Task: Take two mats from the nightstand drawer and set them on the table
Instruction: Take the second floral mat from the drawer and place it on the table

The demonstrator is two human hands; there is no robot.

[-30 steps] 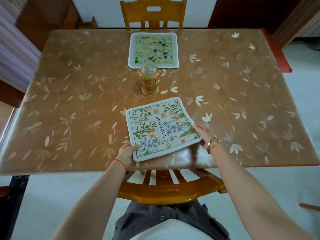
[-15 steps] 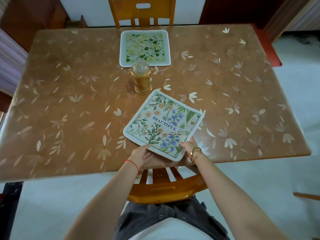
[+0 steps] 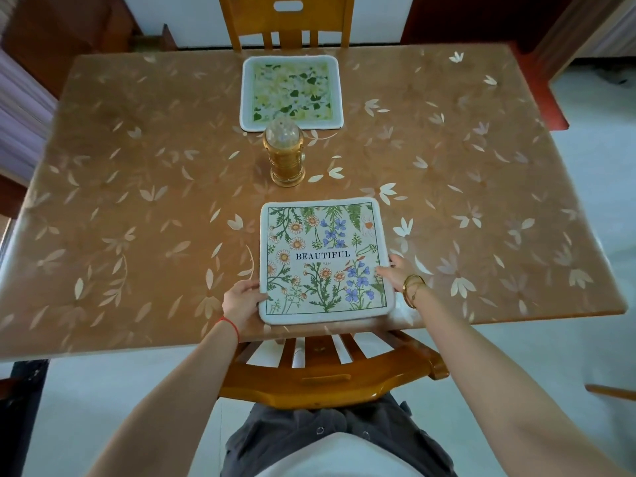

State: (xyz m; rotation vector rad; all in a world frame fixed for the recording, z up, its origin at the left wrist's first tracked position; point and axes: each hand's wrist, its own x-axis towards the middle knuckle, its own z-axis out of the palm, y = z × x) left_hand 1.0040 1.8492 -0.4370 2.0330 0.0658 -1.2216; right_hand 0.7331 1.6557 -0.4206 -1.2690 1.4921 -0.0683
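A square floral mat printed BEAUTIFUL (image 3: 323,256) lies flat near the table's front edge, its sides square to the table (image 3: 137,201). My left hand (image 3: 242,301) grips its near left corner. My right hand (image 3: 395,273) holds its right edge, fingers resting on the mat's top. A second mat with a green and yellow leaf pattern (image 3: 292,92) lies flat at the far side of the table, untouched.
A small amber lantern (image 3: 285,156) stands between the two mats. One wooden chair (image 3: 330,370) is tucked in at the near edge below my arms, another chair (image 3: 285,22) at the far edge. Floor drops off to the right.
Both hands have turned the BEAUTIFUL mat from a tilted, diamond-like pose until it sits straight with the word reading level. The far mat and the lantern have stayed in place.
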